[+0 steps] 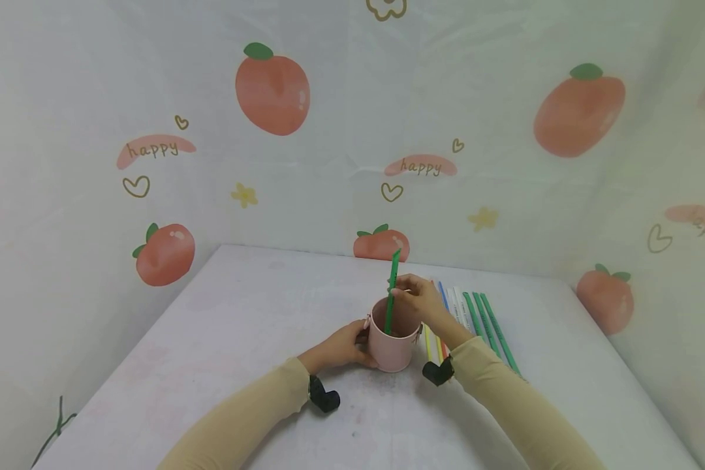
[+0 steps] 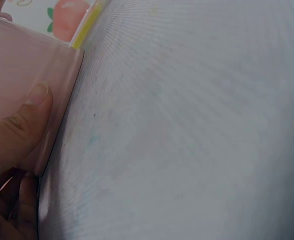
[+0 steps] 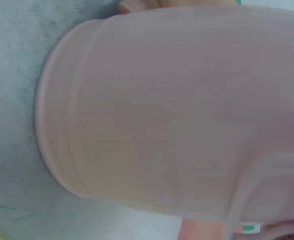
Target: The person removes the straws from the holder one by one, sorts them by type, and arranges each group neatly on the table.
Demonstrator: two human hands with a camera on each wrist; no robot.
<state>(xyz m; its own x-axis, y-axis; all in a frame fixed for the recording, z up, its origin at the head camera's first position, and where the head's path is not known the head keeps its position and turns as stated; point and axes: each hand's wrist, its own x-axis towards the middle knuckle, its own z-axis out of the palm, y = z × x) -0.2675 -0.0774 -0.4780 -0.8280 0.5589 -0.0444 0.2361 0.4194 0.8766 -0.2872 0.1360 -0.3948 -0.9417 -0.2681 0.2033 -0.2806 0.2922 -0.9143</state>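
A small pink bucket (image 1: 390, 352) stands upright on the table, with a handle fixed near its rim. My left hand (image 1: 348, 344) holds its left side; in the left wrist view the thumb (image 2: 29, 120) presses the wall near the base. Above the rim my right hand (image 1: 418, 297) pinches a long, slim green stick (image 1: 394, 271) with dark printing and a slanted top end. The stick stands nearly upright, its lower part inside the bucket. In the right wrist view the bucket wall (image 3: 151, 110) fills most of the picture and hides the right fingers.
Right of the bucket, several similar sticks lie side by side: green ones (image 1: 493, 323), white ones (image 1: 459, 307), a blue one (image 1: 443, 297), and yellow and red ones partly behind my right arm. The white table (image 1: 258, 313) meets a fruit-printed cloth backdrop (image 1: 323, 189).
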